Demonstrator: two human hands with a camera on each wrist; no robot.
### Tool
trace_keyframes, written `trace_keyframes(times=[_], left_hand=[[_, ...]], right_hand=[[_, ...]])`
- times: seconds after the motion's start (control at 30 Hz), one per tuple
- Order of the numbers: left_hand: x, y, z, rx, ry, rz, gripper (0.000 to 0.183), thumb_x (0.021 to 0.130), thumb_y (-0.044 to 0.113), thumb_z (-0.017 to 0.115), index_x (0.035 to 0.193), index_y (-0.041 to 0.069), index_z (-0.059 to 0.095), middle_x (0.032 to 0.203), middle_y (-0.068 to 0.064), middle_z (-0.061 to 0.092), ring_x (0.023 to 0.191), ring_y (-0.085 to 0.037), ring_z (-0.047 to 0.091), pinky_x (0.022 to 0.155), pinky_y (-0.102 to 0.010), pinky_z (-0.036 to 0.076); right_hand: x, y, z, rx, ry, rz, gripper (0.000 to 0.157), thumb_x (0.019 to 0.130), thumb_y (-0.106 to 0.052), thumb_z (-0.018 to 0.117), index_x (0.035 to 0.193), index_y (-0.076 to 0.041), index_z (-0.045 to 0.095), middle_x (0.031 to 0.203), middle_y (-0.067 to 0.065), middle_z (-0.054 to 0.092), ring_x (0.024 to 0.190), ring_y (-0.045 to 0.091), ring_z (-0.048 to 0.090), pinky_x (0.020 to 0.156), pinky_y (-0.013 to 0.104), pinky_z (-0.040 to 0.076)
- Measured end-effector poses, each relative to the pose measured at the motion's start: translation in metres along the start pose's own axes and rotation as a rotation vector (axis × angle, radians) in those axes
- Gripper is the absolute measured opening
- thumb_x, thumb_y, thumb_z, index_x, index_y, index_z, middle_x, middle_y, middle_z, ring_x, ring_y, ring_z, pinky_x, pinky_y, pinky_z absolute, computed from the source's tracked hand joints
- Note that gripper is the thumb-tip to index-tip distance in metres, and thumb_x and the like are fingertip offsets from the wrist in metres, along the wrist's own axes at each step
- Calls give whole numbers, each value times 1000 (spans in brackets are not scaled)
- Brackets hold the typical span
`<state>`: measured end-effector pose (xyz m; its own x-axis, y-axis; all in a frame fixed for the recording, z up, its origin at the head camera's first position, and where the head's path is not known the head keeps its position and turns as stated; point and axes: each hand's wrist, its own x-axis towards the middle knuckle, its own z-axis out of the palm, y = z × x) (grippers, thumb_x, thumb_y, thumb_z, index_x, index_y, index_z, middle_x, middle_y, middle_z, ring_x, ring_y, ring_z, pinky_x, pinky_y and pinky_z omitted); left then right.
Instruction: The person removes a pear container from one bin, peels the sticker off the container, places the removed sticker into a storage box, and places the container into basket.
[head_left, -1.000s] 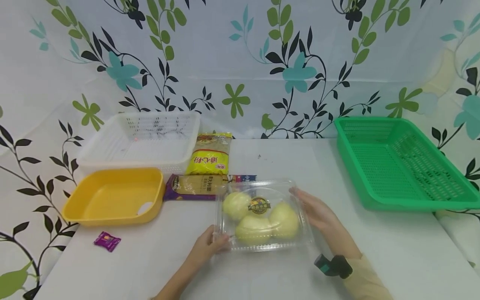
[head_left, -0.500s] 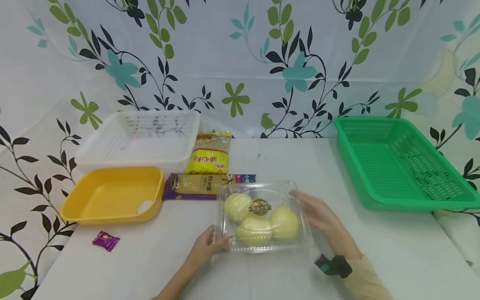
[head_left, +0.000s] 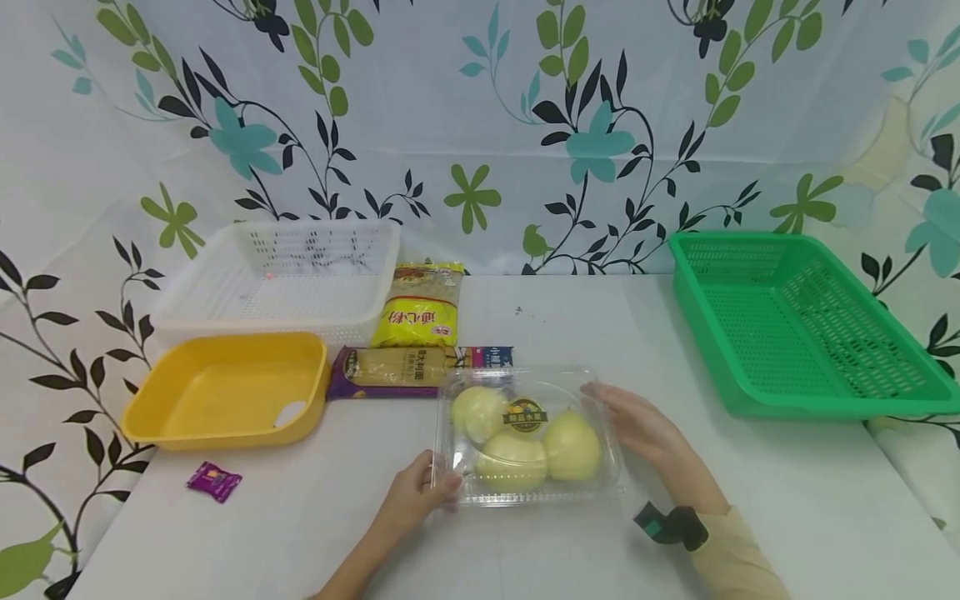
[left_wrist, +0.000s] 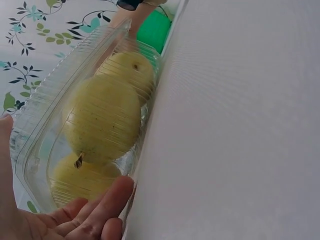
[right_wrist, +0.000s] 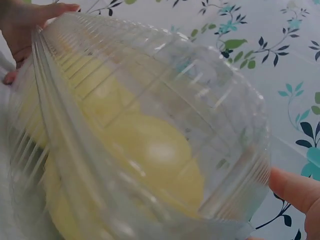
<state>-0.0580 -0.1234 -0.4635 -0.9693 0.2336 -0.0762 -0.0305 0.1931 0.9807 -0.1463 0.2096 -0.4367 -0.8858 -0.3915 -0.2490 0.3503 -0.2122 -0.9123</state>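
A clear plastic clamshell box (head_left: 555,390) holds three pale yellow pears (head_left: 513,461), with a dark round label on its lid. My left hand (head_left: 422,492) grips its near left corner, thumb at the front edge. In the left wrist view, the left hand's fingers (left_wrist: 102,212) reach under the box (left_wrist: 37,132), beside the white table surface. My right hand (head_left: 639,427) holds the right side, its fingertips at the far right corner. The right wrist view shows its thumb (right_wrist: 295,190) against the box's ribbed plastic wall; its other fingers are mostly hidden.
Behind the box lie a purple spaghetti pack (head_left: 397,372) and a yellow macaroni bag (head_left: 422,307). A yellow tray (head_left: 217,433) and white basket (head_left: 270,321) stand left, a green basket (head_left: 840,408) right. A small purple wrapped sweet (head_left: 213,482) lies at front left.
Both hands have shifted the box slightly to the right and a little nearer, with its tilt changing a bit. The grip stays the same, and the other things have not moved.
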Motion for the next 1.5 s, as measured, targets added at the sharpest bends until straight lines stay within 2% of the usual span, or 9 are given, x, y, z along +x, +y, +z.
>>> trace_keyframes(times=[0.1,0.17,0.3,0.47,0.63,0.83,1.13,1.27,1.5], left_hand=[[2,1,0,13,-2,0,25,87,14,58,99,-5,47,80,-19,64,65,-27,63,60,-32,50],[2,3,1,7,10,-2,23,87,13,59,97,-3,47,76,-17,63,61,-25,62,57,-32,50],[-1,7,4,4,39,20,21,86,11,59,94,-2,44,69,-14,61,53,-20,58,52,-28,47],[-2,7,4,-90,60,56,12,92,8,49,91,-3,43,60,-10,55,48,-18,55,49,-27,45],[-1,6,2,-239,75,-8,17,96,14,41,89,-2,43,58,-2,49,46,-14,51,52,-25,45],[-1,10,3,-211,133,-75,26,97,21,38,93,-4,46,64,-4,48,50,-15,51,58,-25,43],[-1,5,7,-153,168,-58,30,96,25,41,92,-4,48,57,-5,52,47,-20,53,59,-27,43],[-2,4,7,-144,165,-57,31,96,27,40,92,-3,47,56,-5,53,47,-20,53,59,-26,42],[-3,5,5,-136,145,-30,29,97,24,40,95,-4,47,60,-4,53,49,-18,53,58,-26,43]], right_hand=[[-1,-6,0,-77,53,-3,59,94,-17,46,137,9,15,136,18,30,126,33,20,102,47,14],[-2,-10,1,-147,86,-35,61,93,-16,46,137,10,12,139,23,21,128,35,16,102,48,13],[-7,-22,5,-278,148,-144,57,94,-16,47,136,8,19,139,23,23,127,33,21,101,46,20],[-18,-38,19,-358,198,-263,48,95,-20,46,132,6,30,132,19,36,118,26,37,96,38,32],[-29,-50,43,-358,190,-426,37,94,-16,47,120,10,41,113,11,53,95,16,53,80,26,44],[-31,-61,77,-254,71,-569,18,94,-9,45,101,6,52,92,10,59,72,16,55,62,25,48],[-15,-37,105,-565,81,-530,15,92,-8,50,89,5,57,74,12,57,63,23,52,58,30,46],[-6,-25,107,-591,61,-523,16,90,-7,52,86,8,56,70,12,54,64,27,52,60,31,48],[8,-8,105,-719,73,-474,17,93,-8,48,83,2,58,72,7,56,67,18,53,62,29,48]])
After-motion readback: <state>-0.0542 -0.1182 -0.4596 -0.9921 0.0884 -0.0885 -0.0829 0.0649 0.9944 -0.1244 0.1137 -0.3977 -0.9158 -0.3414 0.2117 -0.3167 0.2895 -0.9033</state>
